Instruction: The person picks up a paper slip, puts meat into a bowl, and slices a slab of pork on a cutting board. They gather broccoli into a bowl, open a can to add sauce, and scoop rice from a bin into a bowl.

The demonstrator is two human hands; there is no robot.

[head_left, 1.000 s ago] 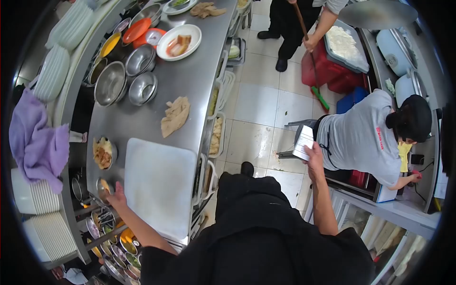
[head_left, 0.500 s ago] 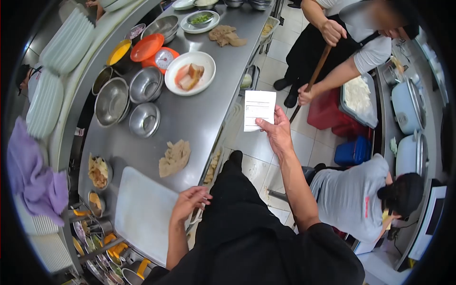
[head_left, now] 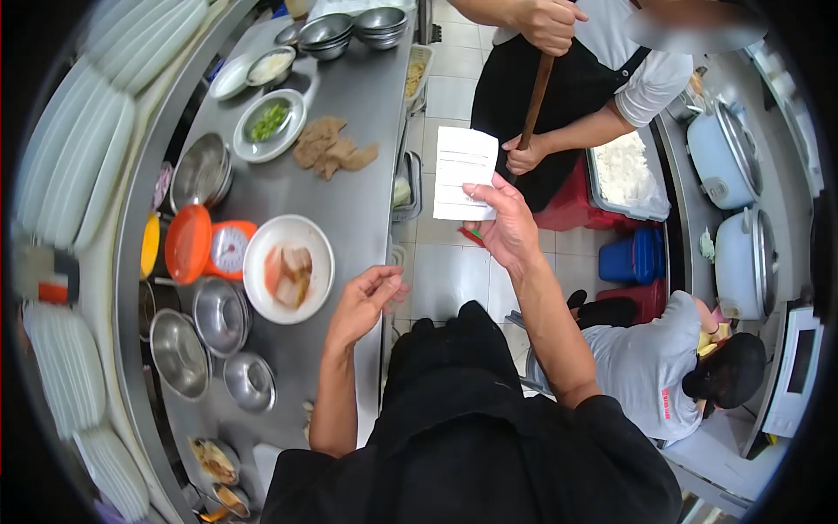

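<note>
Over the tiled floor (head_left: 449, 272), just past the counter edge, your right hand (head_left: 508, 223) has the paper slip (head_left: 461, 166): thin sheet pinched, thumb flat on the front, fingers behind. Your left hand (head_left: 367, 301) is loosely curled, narrow gap between thumb and fingers, near the rim of the round white plate (head_left: 321, 262). Materials, quickly: smooth glossy plate, slick pale-and-reddish meat pieces (head_left: 290, 278) on it; shiny rounded steel bowls (head_left: 182, 354); orange plastic scale (head_left: 231, 249) with a round white dial; crumpled tan cloth (head_left: 327, 148), soft and folded.

Your slip is white, matte, roughly rectangular, upright toward you, crossed by dark horizontal lines (print too small to read).

Under the dishes, your counter (head_left: 367, 205) is grey brushed-looking metal, running away from you on the left. Chopped greens (head_left: 266, 122) sit in a small bowl on another white plate. Stacked pale plates (head_left: 74, 157) line the shelf at far left. Ahead, a person in a dark apron (head_left: 559, 105) grips a wooden pole (head_left: 537, 96); at right, a person in a grey shirt (head_left: 642, 367) bends by the side counter, near two pale-blue lidded cookers (head_left: 738, 266).
</note>
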